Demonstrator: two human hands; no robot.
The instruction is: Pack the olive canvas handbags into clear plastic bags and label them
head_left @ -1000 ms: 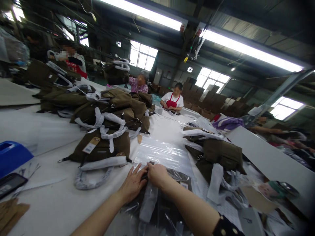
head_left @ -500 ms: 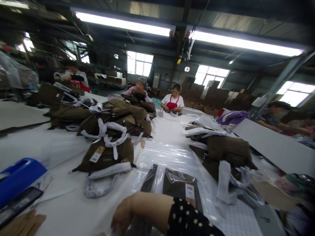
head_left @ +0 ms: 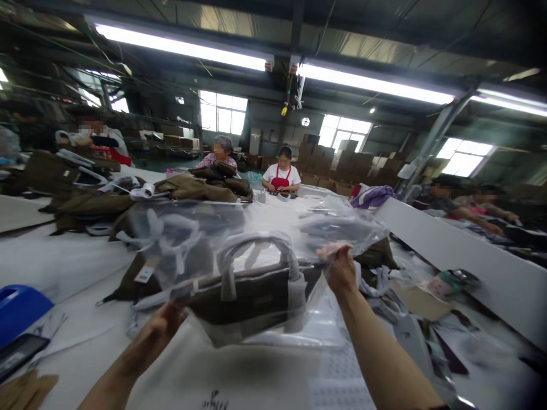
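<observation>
A dark olive handbag (head_left: 260,299) with white-wrapped handles is held up above the table inside a clear plastic bag (head_left: 363,230). My left hand (head_left: 162,322) is closed at the handbag's left top corner, gripping the plastic there. At the right top corner my right hand (head_left: 341,270) pinches the plastic bag, whose loose open end spreads up and away over the table. Whether the fingers also grip the handbag's fabric is hard to see through the blur. Behind the plastic on the left lies another olive handbag (head_left: 128,282) with a paper tag.
More olive handbags (head_left: 89,210) are heaped at the left. A blue plastic holder (head_left: 21,313) and a phone-like black device (head_left: 21,353) lie at the left edge. On the right are a green-lidded jar (head_left: 455,282) and a white partition (head_left: 461,267). Several people sit farther off.
The handbag in plastic has come up off the table between both hands. My right arm has swung out to the right, my left hand has come into view, and the head view has turned right.
</observation>
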